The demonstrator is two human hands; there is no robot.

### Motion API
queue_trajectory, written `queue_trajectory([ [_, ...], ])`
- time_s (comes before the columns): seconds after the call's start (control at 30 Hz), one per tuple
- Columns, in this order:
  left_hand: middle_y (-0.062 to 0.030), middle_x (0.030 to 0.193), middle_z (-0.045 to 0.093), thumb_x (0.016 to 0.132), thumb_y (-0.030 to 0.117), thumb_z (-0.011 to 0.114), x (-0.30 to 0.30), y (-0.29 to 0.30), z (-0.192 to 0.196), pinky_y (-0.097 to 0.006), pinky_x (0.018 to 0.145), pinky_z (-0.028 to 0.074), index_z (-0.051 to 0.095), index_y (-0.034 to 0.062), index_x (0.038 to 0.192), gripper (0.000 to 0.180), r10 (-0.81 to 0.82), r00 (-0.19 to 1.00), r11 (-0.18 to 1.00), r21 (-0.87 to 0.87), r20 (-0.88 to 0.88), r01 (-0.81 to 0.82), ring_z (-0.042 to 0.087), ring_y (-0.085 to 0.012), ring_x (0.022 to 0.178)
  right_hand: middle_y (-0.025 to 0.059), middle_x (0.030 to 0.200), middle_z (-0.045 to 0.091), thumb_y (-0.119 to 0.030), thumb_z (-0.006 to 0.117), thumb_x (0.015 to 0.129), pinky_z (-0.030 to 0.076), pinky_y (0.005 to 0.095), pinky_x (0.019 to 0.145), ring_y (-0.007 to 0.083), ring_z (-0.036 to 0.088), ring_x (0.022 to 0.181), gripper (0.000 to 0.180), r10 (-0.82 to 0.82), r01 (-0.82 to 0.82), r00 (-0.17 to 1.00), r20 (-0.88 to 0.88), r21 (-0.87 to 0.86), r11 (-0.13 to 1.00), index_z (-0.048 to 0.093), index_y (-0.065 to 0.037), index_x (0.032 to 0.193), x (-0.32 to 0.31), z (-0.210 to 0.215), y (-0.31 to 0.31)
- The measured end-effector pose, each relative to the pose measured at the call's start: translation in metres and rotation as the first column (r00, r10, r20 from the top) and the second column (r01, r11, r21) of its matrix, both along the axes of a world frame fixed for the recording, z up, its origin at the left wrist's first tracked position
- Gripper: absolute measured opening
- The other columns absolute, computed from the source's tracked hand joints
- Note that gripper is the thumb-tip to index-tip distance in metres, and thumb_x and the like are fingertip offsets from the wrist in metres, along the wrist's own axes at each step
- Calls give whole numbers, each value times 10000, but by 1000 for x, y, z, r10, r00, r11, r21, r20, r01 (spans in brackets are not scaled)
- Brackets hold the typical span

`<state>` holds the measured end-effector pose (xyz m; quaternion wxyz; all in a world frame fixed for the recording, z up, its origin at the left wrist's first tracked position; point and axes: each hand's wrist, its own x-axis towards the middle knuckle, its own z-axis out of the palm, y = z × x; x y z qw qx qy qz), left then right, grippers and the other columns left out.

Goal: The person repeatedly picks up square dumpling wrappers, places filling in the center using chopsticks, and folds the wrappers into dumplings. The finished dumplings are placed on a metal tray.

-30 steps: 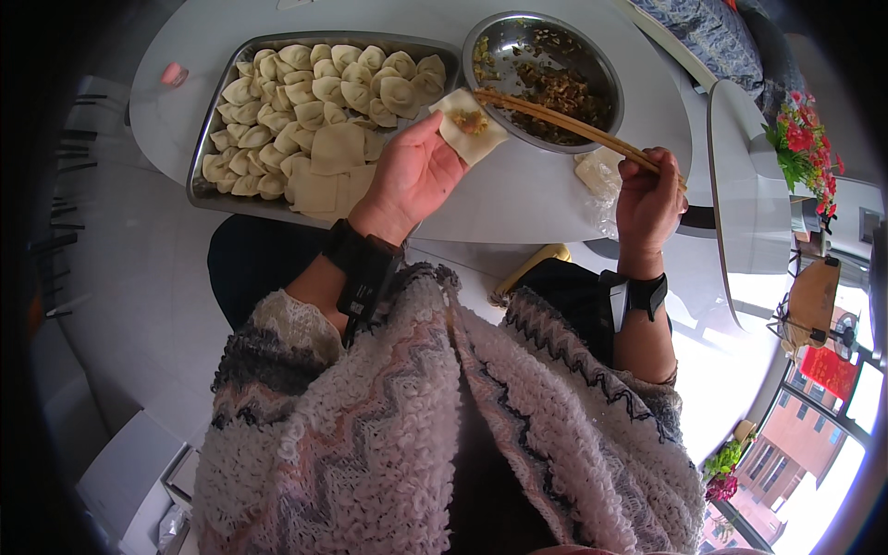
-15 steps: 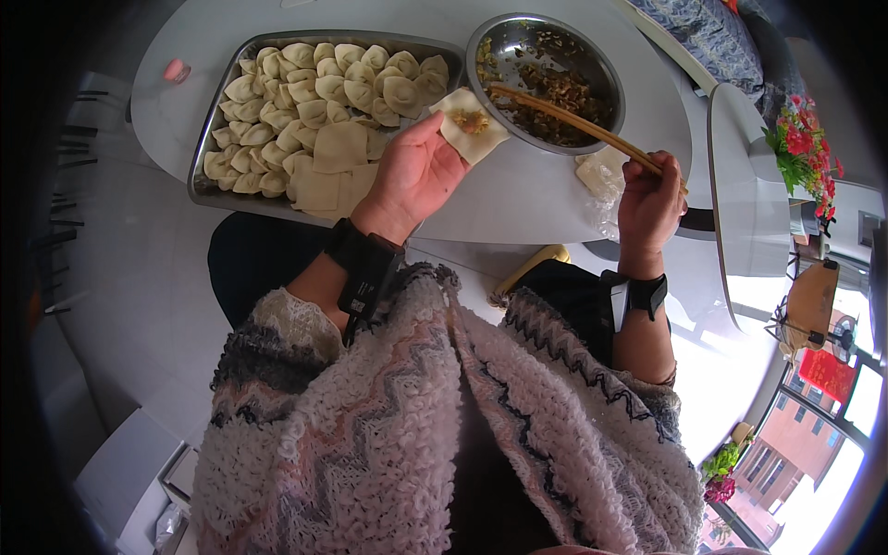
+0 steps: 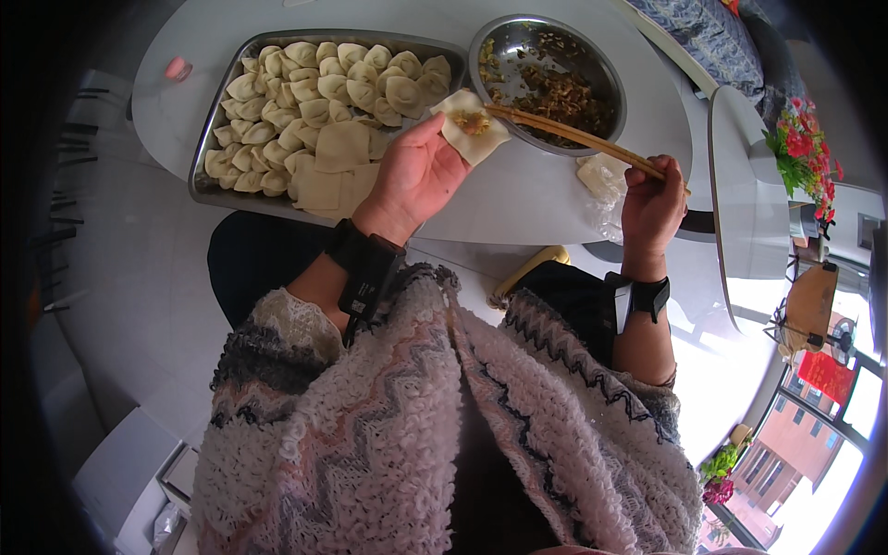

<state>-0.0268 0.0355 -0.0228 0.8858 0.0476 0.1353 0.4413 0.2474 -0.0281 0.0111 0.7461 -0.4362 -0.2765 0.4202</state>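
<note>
A square dough wrapper (image 3: 479, 146) rests on the fingers of my left hand (image 3: 416, 176), its edge pinched by the thumb. A small heap of chopped filling (image 3: 470, 122) lies on it. My right hand (image 3: 655, 211) is closed round a pair of wooden chopsticks (image 3: 578, 136), whose tips are at the wrapper's right edge. Below the chopsticks stands a steel bowl (image 3: 622, 102), partly filled with dark chopped filling (image 3: 560, 97). Left of my left hand, a metal tray (image 3: 248, 201) carries rows of folded wontons (image 3: 305, 90) and several flat wrappers (image 3: 340, 148).
The pale oval table (image 3: 499, 213) bears everything. A crumpled clear plastic bag (image 3: 603, 180) lies beside the bowl. At the far left is a small pink-capped container (image 3: 177, 69). A white panel (image 3: 740, 185) and red flowers (image 3: 801, 139) stand to the right.
The chopstick tips have moved out of the bowl's interior to the wrapper's edge, and the chopsticks now lie flatter. My right hand has shifted slightly; my left hand stays in place.
</note>
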Motion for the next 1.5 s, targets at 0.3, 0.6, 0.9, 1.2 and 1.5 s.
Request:
queue_trajectory([
  [0.3,-156,1270,478,969,197,365,-1,-5,0,-408,1038,384,356,-35,1296,401,-2,1000,1000,-9,-25,2,482,-279,1183,91,774,545,-187,410,959,457,297,622,199,517,614,257,-9,13,995,-103,43,999,540,-16,818,10,1,1],
  [0.6,-136,1263,482,961,187,386,-4,-10,3,-402,1036,386,354,-26,1306,407,13,999,1000,14,-44,-13,480,-259,1184,88,745,557,-194,423,964,508,282,649,187,584,677,226,-79,79,996,40,3,997,529,-14,877,5,-8,2],
  [0.9,-143,1270,499,967,188,381,-7,-26,18,-409,1046,370,380,-34,1295,397,-20,999,1000,8,-29,20,478,-255,1196,57,829,562,-147,492,942,489,240,669,110,544,726,203,78,-89,993,-92,-125,988,553,5,1062,-13,-20,3],
  [1.2,-169,1350,426,979,195,352,-5,-50,38,-404,1073,327,293,-54,1352,453,-130,991,991,-13,-32,130,418,-269,1259,38,844,518,-17,475,870,466,310,729,184,539,786,90,119,-259,864,-490,-228,938,483,-62,948,-32,-12,-18],
  [1.5,-150,1309,474,978,248,359,4,-75,42,-385,1057,348,349,-45,1325,454,-295,951,955,-5,-87,296,458,-249,1224,47,933,489,106,421,816,424,243,783,155,498,843,379,306,-299,654,691,-135,945,619,-24,1113,-73,13,-41],
])
